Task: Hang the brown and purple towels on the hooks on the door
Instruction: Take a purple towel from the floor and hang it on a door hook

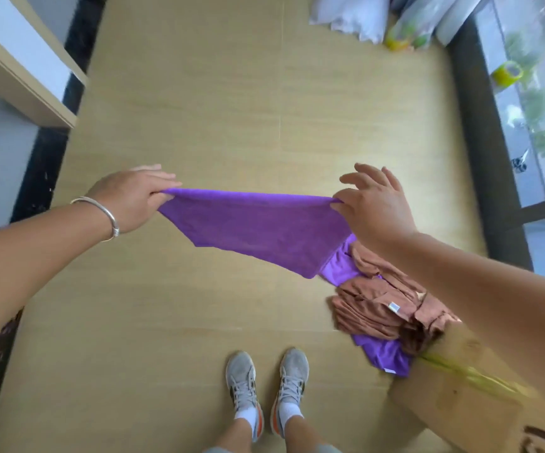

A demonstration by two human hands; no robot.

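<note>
Here, the lines as the head view gave them.

Purple towel: the purple towel hung stretched between both hands above the floor, its top edge taut and near level, its body sagging to a point low on the right.
Left grip: the left hand pinched the towel's left top corner, thumb and fingers closed on the cloth; a silver bangle sat on that wrist.
Right grip: the right hand pinched the right top corner between thumb and forefinger, the other fingers spread loose above it.
Pile: more brown towels lay crumpled on the floor under the right forearm, with other purple cloth beneath and beside them; the held towel's low tip hung over the pile's left edge, and whether it touched could not be told.
Materials: the held towel looked soft, napped and matte; the brown cloth was creased in folds and bore a small white label; the floor was pale, smooth wood-look planks.
Box: a cardboard box with yellow tape stood just right of the pile.
Edges: a dark skirting strip ran along the left, a dark window frame along the right, and a white shelf corner jutted at upper left.
Open room: bare floor lay ahead of the towel up to plastic bags at the far end; the grey shoes stood behind it.
</note>
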